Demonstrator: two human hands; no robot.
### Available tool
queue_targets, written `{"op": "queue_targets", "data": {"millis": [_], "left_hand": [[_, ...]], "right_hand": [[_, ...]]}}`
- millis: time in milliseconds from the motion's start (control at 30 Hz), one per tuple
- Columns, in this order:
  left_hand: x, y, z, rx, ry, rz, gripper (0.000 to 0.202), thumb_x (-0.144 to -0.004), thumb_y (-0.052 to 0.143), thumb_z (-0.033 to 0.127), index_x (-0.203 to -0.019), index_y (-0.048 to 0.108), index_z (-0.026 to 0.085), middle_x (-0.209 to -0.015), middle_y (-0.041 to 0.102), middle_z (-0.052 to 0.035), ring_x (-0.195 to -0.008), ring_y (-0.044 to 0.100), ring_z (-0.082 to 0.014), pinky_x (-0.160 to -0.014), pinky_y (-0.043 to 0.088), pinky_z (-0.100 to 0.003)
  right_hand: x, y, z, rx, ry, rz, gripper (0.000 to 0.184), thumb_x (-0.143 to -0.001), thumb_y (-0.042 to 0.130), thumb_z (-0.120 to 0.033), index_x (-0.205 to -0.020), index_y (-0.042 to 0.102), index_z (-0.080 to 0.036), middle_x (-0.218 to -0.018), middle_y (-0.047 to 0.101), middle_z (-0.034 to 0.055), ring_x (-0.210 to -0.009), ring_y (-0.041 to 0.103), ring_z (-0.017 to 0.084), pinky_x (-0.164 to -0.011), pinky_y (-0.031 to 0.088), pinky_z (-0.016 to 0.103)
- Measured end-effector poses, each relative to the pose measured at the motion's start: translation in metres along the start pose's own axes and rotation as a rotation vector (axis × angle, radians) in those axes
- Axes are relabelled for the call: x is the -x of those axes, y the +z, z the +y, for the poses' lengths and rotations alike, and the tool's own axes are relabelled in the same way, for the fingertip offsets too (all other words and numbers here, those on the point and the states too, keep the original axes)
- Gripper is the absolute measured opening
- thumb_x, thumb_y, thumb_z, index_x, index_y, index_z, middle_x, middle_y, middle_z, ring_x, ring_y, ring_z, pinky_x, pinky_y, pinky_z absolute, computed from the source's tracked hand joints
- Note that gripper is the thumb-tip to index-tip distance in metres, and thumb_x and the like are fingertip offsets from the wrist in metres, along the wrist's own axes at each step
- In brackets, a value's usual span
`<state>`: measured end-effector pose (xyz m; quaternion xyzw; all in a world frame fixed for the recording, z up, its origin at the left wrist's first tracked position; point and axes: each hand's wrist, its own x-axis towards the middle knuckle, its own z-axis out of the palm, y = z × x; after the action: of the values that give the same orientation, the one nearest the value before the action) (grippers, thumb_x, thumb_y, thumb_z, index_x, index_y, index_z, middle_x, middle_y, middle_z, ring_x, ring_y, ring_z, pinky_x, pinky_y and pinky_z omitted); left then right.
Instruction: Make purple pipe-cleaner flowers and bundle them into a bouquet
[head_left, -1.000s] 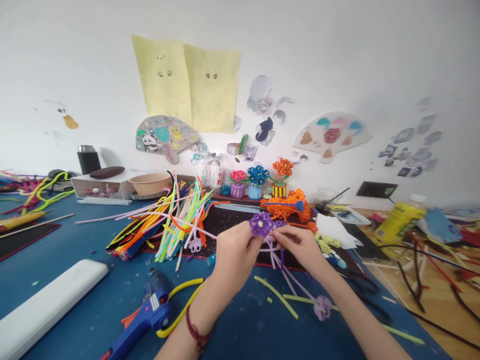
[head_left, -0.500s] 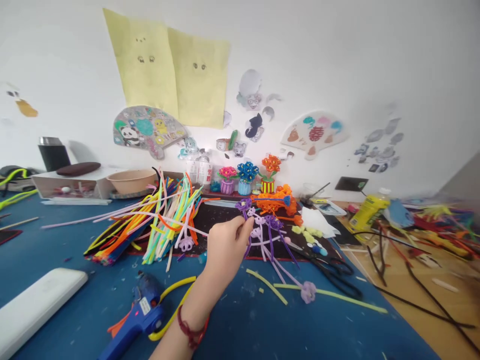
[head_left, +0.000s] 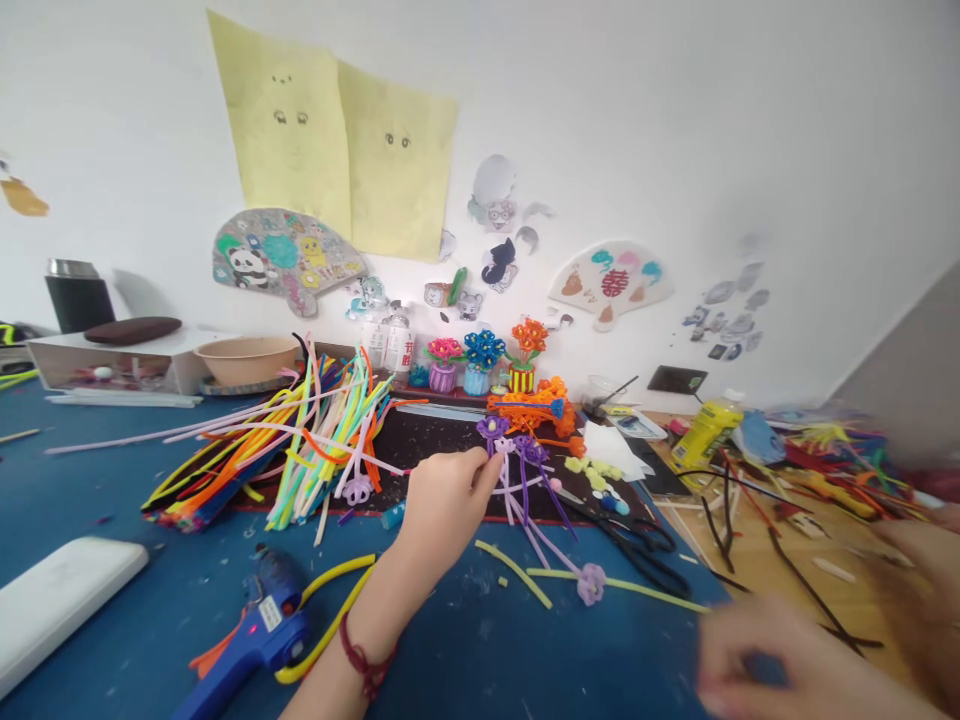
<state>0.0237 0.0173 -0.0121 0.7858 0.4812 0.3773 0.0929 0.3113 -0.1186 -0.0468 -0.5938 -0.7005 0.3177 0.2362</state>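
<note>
My left hand [head_left: 448, 500], with a dark red cord bracelet, is closed in a pinch on the stem of a dark purple pipe-cleaner flower [head_left: 493, 428]; the pinched spot is partly hidden. Just right of it lie another dark purple flower [head_left: 534, 452] and pale lilac flowers with long stems on the dark mat. At the lower right my right hand [head_left: 780, 655] hovers over the table edge, fingers curled but smeared by motion. Nearest to it are a light green pipe cleaner [head_left: 652, 592] and a lilac flower [head_left: 591, 584].
A blue hot glue gun [head_left: 274, 620] lies left of my forearm, beside a white oblong object [head_left: 71, 605]. A heap of pipe cleaners [head_left: 300, 450] spreads behind. Black scissors [head_left: 637, 545] lie right. Small potted flowers [head_left: 484, 360] stand along the wall. A blurred skin-coloured shape [head_left: 919, 560] shows far right.
My right hand has come into view at the lower right. The view has shifted slightly. My left hand remains pinched at the dark purple flower, which now sits a little lower.
</note>
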Motion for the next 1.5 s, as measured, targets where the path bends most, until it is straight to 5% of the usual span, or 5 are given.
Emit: {"op": "queue_targets", "data": {"millis": [200, 400, 767, 967, 1500], "left_hand": [[-0.004, 0.001, -0.004, -0.034, -0.034, -0.032, 0.043, -0.091, 0.04, 0.041, -0.055, 0.033, 0.018, -0.047, 0.035, 0.0037, -0.047, 0.027, -0.0102, -0.054, 0.014, -0.028], [-0.006, 0.006, -0.01, -0.056, -0.094, -0.092, 0.049, -0.092, 0.036, 0.045, -0.052, 0.042, 0.018, -0.045, 0.039, 0.0035, -0.046, 0.034, -0.01, -0.052, 0.021, -0.024], [-0.049, 0.028, 0.016, -0.317, -0.218, -0.141, 0.047, -0.091, 0.035, 0.046, -0.071, 0.067, 0.018, -0.072, 0.067, -0.0116, -0.07, 0.063, -0.0242, -0.057, 0.034, -0.027], [-0.031, 0.014, 0.011, -0.284, -0.234, -0.209, 0.03, -0.083, 0.049, 0.03, -0.062, 0.067, 0.019, -0.064, 0.066, -0.0075, -0.064, 0.062, -0.0204, -0.056, 0.034, -0.025], [-0.021, 0.021, 0.005, 0.435, -0.039, -0.014, 0.029, -0.083, 0.056, 0.041, -0.081, 0.063, 0.013, -0.062, 0.055, 0.0023, -0.05, 0.042, -0.0078, -0.047, 0.034, -0.019]], "right_hand": [[-0.115, -0.007, -0.032, 0.248, 0.041, 0.132, 0.046, -0.09, 0.043, -0.049, -0.058, 0.056, -0.018, -0.05, 0.06, 0.0006, -0.041, 0.052, 0.012, -0.047, 0.037, 0.022], [-0.182, 0.015, -0.025, 0.618, 0.214, 0.262, 0.025, -0.082, 0.059, -0.037, -0.07, 0.065, -0.016, -0.074, 0.069, 0.0111, -0.075, 0.066, 0.025, -0.058, 0.037, 0.027], [-0.189, 0.022, -0.028, 0.58, 0.237, 0.349, 0.011, -0.076, 0.059, -0.02, -0.081, 0.068, -0.017, -0.089, 0.071, 0.013, -0.084, 0.067, 0.028, -0.064, 0.041, 0.03], [-0.186, 0.01, -0.026, 0.395, 0.213, 0.423, 0.013, -0.073, 0.055, -0.015, -0.067, 0.066, -0.016, -0.074, 0.07, 0.0118, -0.076, 0.066, 0.026, -0.061, 0.04, 0.03], [-0.172, 0.051, -0.07, -0.29, -0.535, 0.478, 0.015, -0.089, 0.05, -0.032, -0.089, 0.056, -0.019, -0.072, 0.061, 0.0016, -0.072, 0.062, 0.017, -0.066, 0.049, 0.027]]}}
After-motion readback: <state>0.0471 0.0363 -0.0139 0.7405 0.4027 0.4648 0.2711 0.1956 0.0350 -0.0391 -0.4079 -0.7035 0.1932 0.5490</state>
